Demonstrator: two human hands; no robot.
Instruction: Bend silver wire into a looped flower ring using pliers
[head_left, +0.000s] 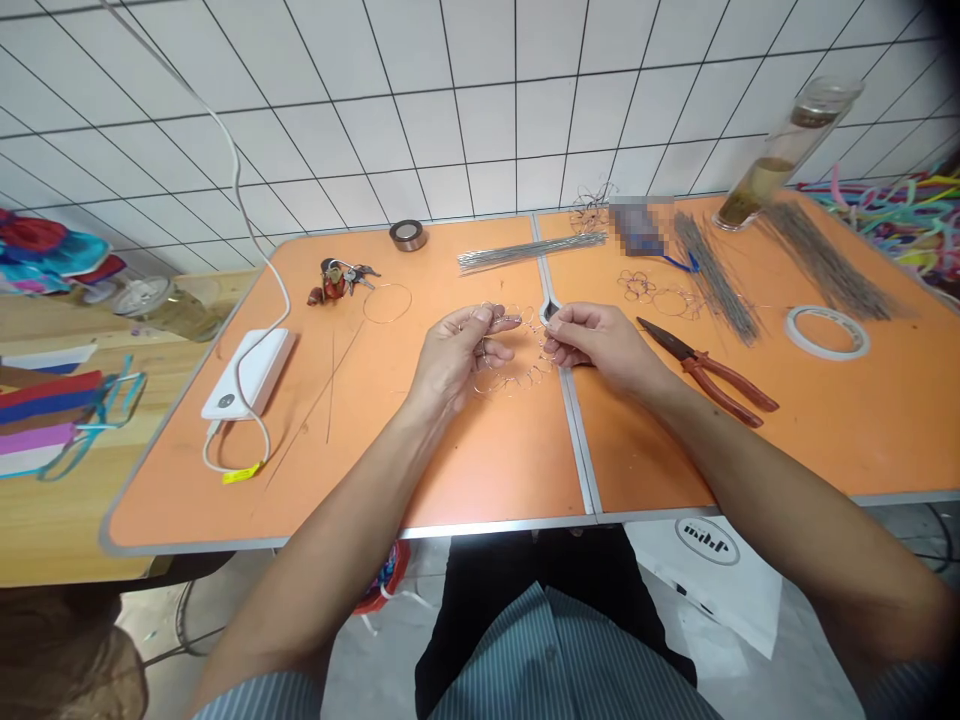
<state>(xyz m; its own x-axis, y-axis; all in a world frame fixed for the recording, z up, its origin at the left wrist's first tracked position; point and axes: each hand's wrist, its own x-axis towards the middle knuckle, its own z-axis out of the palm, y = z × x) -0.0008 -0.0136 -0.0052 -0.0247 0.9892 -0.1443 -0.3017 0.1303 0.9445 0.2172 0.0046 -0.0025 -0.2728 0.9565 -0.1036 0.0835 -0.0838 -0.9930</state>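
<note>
My left hand (457,355) and my right hand (596,345) both pinch a piece of thin silver wire bent into several small loops, the looped wire piece (517,372), just above the middle of the orange table (480,470). The left fingers grip its left side, the right fingers its right side. Both hands are closed on it. Red-handled pliers (709,375) lie on the table just right of my right hand.
A bundle of straight wires (529,252), more wire bundles (712,280), finished wire loops (656,292), a tape roll (827,331), a dark tape roll (408,235), keys (337,278), a white power bank (249,372) with cable and a glass tube (784,150) stand around.
</note>
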